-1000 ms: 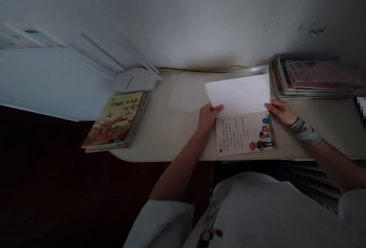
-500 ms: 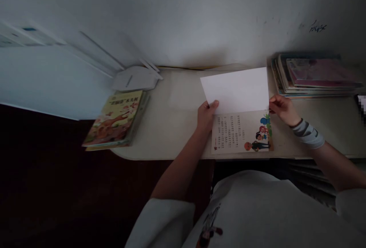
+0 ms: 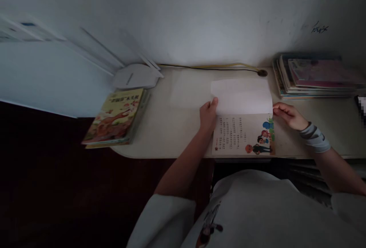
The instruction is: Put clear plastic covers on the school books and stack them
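Observation:
An open booklet [image 3: 243, 133] lies near the table's front edge, its lower page showing printed text and cartoon figures. Its blank upper page [image 3: 243, 95] leans back toward the wall and curves slightly. My left hand [image 3: 208, 114] is closed on the booklet's left edge near the fold, thumb on top. At the right edge near the fold, my right hand [image 3: 289, 115] has its fingers pinched together on the booklet. A grey-white wrap circles my right wrist.
A stack of books [image 3: 317, 76] stands at the back right. Picture books [image 3: 114, 116] overhang the table's left edge, with a white router [image 3: 137, 76] behind them. A cable [image 3: 200, 67] runs along the wall to a round hole. A dark object sits at the far right.
The blank upper page has tipped lower, uncovering the cable and round hole behind it. Both hands have shifted slightly right and remain at the booklet's edges.

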Demonstrator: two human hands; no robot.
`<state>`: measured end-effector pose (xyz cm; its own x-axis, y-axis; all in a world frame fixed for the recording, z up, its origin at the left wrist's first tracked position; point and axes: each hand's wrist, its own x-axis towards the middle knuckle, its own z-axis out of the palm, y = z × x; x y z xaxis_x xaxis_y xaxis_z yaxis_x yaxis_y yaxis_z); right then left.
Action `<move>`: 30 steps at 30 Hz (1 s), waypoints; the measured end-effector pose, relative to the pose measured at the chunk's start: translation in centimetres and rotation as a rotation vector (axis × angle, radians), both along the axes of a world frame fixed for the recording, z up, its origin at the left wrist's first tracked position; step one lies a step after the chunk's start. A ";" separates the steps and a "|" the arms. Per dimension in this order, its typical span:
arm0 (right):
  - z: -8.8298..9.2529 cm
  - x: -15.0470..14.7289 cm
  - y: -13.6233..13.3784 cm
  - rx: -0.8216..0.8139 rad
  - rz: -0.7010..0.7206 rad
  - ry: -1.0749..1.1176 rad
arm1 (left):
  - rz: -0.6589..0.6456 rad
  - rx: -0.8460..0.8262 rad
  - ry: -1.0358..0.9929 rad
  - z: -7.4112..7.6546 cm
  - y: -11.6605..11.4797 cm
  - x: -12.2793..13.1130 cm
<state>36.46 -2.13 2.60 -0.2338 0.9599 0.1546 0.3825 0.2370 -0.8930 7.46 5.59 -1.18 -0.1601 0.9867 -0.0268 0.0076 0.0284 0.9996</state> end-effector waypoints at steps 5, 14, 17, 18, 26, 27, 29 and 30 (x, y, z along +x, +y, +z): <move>-0.4 -1.6 0.1 0.002 -0.088 0.056 | -0.015 0.016 0.143 -0.3 0.2 -0.4; -1.8 -1.7 1.3 0.009 -0.349 0.060 | -0.430 0.079 0.217 0.5 0.1 -1.8; -1.2 -1.4 1.5 0.011 -0.319 0.064 | -0.361 0.022 0.164 0.4 0.0 -1.7; -0.9 -1.4 1.6 0.014 -0.303 0.072 | -0.365 0.003 0.106 0.4 0.0 -1.6; -1.1 -2.2 3.4 0.040 -0.420 0.113 | -0.332 0.014 0.084 0.3 -0.4 -1.0; -1.4 -2.4 3.8 0.048 -0.466 0.111 | -0.292 0.050 0.133 0.4 -0.5 -0.9; -2.0 -3.1 4.4 0.042 -0.540 0.121 | -0.216 0.110 0.189 0.5 -0.6 -0.6; -2.2 -3.4 4.6 0.034 -0.562 0.136 | -0.192 0.122 0.187 0.5 -0.6 -0.5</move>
<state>33.03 2.44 0.38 0.3345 0.9249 0.1810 0.3404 0.0605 -0.9383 7.00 4.95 -0.66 0.0387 0.9936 0.1063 0.1856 -0.1117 0.9763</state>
